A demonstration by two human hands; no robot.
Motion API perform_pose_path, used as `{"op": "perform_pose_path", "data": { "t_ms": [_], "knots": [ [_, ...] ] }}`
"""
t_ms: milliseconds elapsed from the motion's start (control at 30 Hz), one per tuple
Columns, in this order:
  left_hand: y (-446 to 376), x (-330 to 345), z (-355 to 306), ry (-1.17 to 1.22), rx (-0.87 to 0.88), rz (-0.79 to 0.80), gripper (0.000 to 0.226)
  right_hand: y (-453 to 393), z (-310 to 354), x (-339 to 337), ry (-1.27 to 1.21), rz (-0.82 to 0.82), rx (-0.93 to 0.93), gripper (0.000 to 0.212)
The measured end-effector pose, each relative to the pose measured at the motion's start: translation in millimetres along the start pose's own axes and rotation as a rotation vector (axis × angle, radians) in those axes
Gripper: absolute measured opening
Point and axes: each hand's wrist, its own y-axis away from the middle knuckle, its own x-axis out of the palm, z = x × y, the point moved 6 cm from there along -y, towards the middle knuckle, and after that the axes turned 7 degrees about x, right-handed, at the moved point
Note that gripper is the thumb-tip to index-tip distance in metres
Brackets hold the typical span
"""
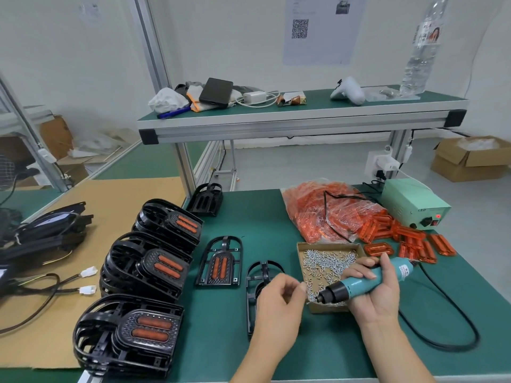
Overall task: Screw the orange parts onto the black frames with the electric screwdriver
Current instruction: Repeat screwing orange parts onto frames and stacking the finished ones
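Right hand (pixel 373 288) grips electric screwdriver (pixel 367 281); left hand (pixel 279 308) pinches screw (pixel 303 286) at tip.

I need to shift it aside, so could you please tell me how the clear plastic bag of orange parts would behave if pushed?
The clear plastic bag of orange parts would probably sag rather than slide stiffly. Its open end has spilled loose orange parts, so more may fall out.
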Motion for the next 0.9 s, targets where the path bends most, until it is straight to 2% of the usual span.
{"op": "perform_pose_path", "data": {
  "t_ms": [133, 267, 900],
  "knots": [
    [22.1, -7.5, 20.5, 0.316, -0.139, -0.16, 0.007, -0.6, -9.5, 6.9, 0.01, -0.018, -0.01, 0.021],
    [29.0, -10.6, 27.8, 0.459, -0.188, -0.227, 0.007, -1.2, -19.1, 12.7, 0.048, -0.023, -0.005, 0.021],
    [32.2, -15.4, 23.0, 0.491, -0.166, -0.325, 0.008, 2.8, -28.3, 16.8, 0.05, -0.02, -0.004, 0.021]
  ]
}}
